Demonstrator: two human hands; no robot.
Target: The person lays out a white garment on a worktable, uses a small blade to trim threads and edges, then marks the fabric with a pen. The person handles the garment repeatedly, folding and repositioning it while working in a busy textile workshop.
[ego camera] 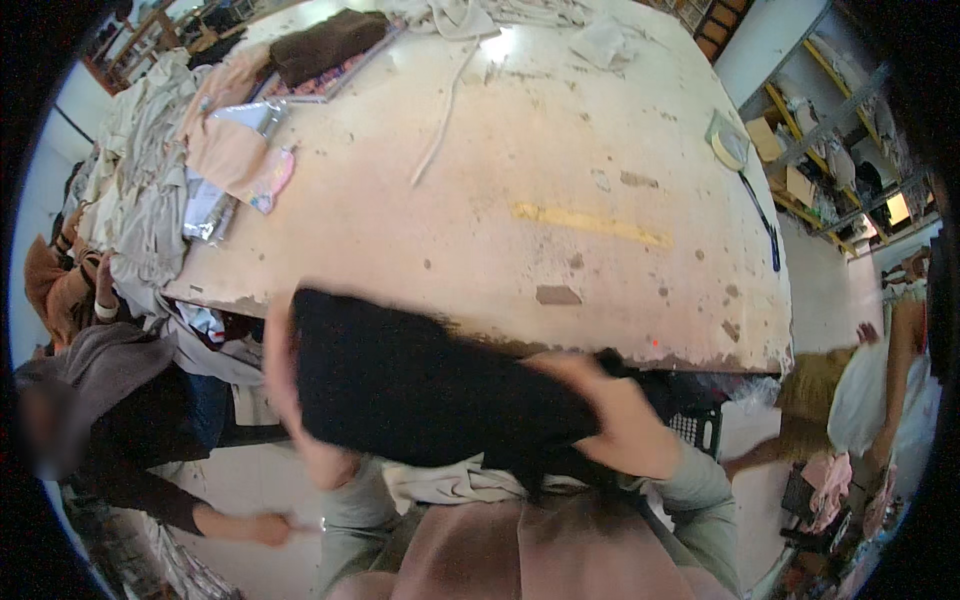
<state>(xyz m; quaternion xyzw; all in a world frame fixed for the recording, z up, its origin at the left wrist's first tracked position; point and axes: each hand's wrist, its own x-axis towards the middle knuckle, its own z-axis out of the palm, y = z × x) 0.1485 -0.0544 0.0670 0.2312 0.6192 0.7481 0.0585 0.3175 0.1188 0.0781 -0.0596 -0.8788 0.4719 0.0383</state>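
Observation:
A folded black cloth is held up between my hands, just over the near edge of the worn table. My left hand grips its left end, with the fingers along the outer side. Around its right end closes my right hand, thumb below and fingers on top. Both hands are slightly blurred. Off-white cloth shows beneath the black one, near my lap.
Pale fabric is heaped along the table's left side, beside a peach garment and clear plastic packets. A tape roll sits at the right edge. A person is close on my left; another is at right.

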